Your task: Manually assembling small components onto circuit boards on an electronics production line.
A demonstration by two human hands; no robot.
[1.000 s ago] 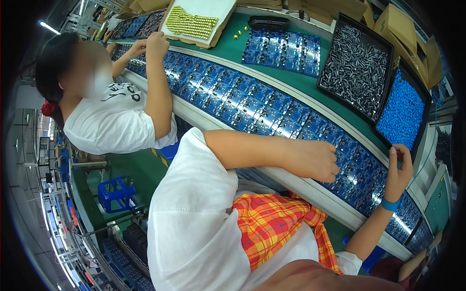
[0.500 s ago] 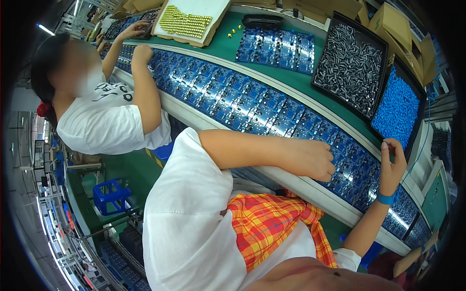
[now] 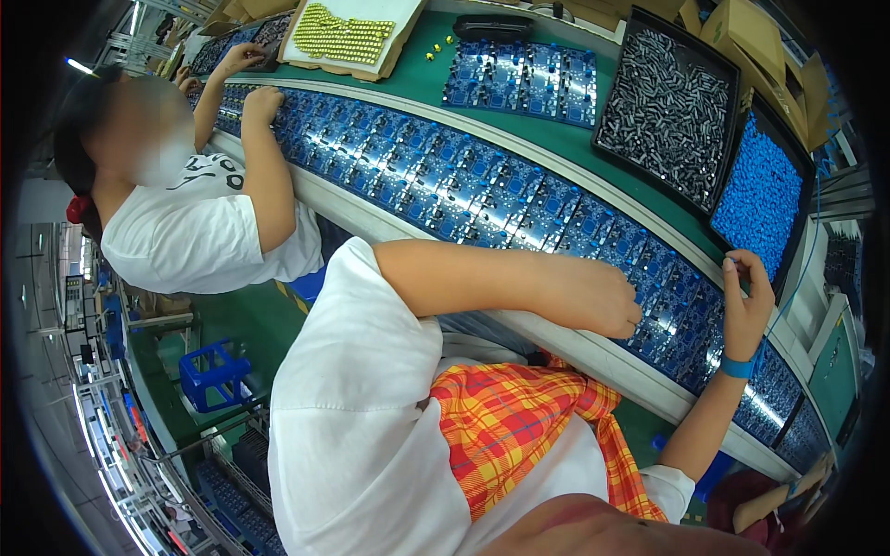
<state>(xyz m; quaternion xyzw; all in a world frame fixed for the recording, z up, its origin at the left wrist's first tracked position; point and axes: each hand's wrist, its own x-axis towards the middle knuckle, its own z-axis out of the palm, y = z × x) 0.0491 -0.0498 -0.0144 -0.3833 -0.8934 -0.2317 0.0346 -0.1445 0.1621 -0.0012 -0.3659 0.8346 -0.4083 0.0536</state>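
Observation:
A long row of blue circuit boards [image 3: 482, 199] fills the conveyor line in front of me. Over the boards, my left hand [image 3: 593, 295] is curled closed, back of the hand upward, its fingertips hidden beneath. Farther right, my right hand [image 3: 749, 301], with a blue band [image 3: 737, 368] at the wrist, is raised above the boards' far edge. Its thumb and forefinger pinch together at the near corner of a black tray of small blue parts [image 3: 758, 199]. Whatever sits between those fingertips is too small to make out.
Beside the blue parts stands a black tray of dark cylindrical parts [image 3: 663, 102]. More circuit boards [image 3: 521, 82] lie on the green bench, near a white board with yellow parts [image 3: 338, 37]. Cardboard boxes [image 3: 756, 46] stand behind. A co-worker [image 3: 199, 213] works at left, beyond a blue stool [image 3: 213, 375].
My right hand has shifted slightly up and left, its thumb and forefinger closer together. My left hand stays curled over the boards. The whole view has shifted a little.

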